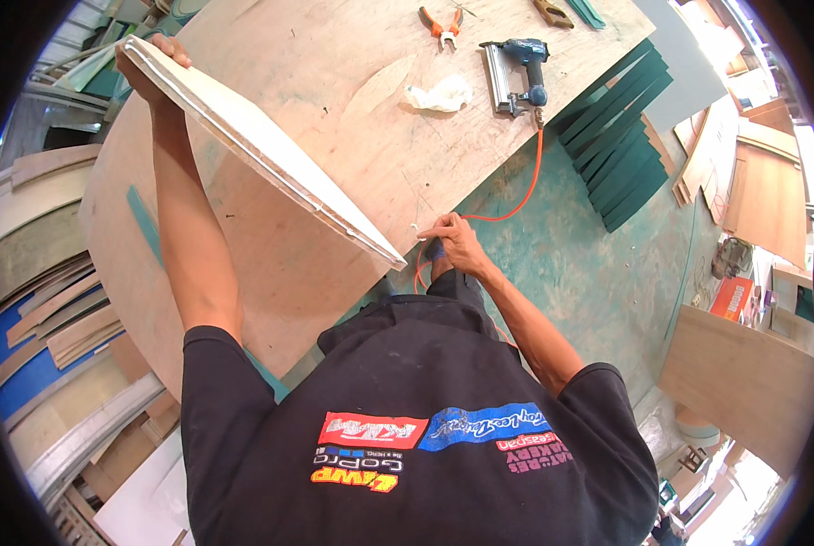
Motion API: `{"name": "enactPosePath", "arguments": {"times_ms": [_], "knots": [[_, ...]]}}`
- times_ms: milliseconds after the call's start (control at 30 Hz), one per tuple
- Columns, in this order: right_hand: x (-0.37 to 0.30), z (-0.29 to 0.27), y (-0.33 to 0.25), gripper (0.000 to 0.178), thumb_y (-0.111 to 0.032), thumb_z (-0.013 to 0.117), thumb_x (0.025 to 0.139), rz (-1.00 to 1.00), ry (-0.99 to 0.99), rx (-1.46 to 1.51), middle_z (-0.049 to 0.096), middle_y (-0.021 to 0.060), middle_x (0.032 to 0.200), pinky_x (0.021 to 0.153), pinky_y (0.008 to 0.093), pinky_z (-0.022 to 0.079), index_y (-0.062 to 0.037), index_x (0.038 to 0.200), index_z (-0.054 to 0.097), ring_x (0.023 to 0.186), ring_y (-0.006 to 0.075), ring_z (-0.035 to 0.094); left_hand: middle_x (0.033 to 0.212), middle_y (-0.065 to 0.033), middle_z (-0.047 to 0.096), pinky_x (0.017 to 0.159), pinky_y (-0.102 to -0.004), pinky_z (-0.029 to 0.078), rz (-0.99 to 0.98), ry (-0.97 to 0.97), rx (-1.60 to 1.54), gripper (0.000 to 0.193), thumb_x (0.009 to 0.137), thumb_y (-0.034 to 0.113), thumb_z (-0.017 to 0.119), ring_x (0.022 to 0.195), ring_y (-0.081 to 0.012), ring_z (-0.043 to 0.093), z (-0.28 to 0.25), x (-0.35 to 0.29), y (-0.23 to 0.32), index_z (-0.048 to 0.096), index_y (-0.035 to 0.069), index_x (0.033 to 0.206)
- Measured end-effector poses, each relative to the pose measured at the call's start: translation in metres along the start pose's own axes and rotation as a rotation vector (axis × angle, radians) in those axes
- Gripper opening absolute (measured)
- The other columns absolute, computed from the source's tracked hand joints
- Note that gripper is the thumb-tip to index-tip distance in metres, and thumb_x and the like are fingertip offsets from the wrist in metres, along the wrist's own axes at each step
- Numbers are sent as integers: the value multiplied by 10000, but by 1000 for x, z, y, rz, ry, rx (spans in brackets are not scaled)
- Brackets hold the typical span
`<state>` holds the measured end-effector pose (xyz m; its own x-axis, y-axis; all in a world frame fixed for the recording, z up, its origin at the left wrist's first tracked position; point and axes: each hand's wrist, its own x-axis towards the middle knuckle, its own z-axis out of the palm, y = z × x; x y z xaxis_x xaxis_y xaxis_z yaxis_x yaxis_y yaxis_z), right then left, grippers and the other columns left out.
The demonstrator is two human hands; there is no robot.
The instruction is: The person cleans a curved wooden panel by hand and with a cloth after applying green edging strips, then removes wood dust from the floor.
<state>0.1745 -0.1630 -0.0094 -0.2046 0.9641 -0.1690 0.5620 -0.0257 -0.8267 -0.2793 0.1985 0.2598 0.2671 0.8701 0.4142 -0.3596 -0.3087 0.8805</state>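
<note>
A pale wooden panel (pixel 270 150) stands on edge over the workbench, slanting from far left toward my body. A white bead that looks like glue (pixel 234 136) runs along its upward narrow edge. My left hand (pixel 158 68) grips the panel's far end, fingers curled over its face. My right hand (pixel 455 244) is off the panel's near end, index finger stretched out and the others partly curled. White matter (pixel 422 238) shows at its fingertip, and a small white drop (pixel 414 226) lies close by on the wooden workbench top (pixel 334 55).
Across the bench lie a nail gun (pixel 521 73) with an orange air hose (pixel 536 173), orange-handled pliers (pixel 443 29) and a crumpled white piece (pixel 441 95). Green strips (pixel 621 136) stack beyond the right edge. Stacked boards (pixel 61 309) stand at left, a wooden panel (pixel 744 382) at right.
</note>
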Motion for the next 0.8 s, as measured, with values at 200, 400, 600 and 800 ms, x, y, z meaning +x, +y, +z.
{"name": "enactPosePath", "arguments": {"times_ms": [200,400,600,800], "knots": [[-27,-22,-50,446,45,423,913,346,-31,685,613,66,1114,906,312,451,-62,1232,716,997,173,525,536,-94,532,488,-304,414,-6,145,95,779,919,767,247,473,-223,506,15,-5,8,552,108,637],[-58,-21,-128,478,47,458,953,-131,3,446,540,94,1224,906,292,452,-113,1372,623,965,178,529,546,-74,543,453,-324,432,75,131,40,691,952,700,262,429,-233,503,-6,-2,-1,560,157,644],[-61,-10,-138,546,77,500,926,-190,83,261,525,77,1264,910,334,452,-166,1405,598,939,211,507,575,-37,575,440,-331,474,108,147,-26,642,978,660,266,430,-227,541,-17,13,-9,547,204,623],[-60,-12,-150,695,75,554,824,-275,154,-142,538,56,1263,857,370,450,-274,1426,572,937,235,513,565,-34,549,443,-333,464,72,213,41,597,958,670,320,433,-218,521,-15,18,-8,490,193,640]]}}
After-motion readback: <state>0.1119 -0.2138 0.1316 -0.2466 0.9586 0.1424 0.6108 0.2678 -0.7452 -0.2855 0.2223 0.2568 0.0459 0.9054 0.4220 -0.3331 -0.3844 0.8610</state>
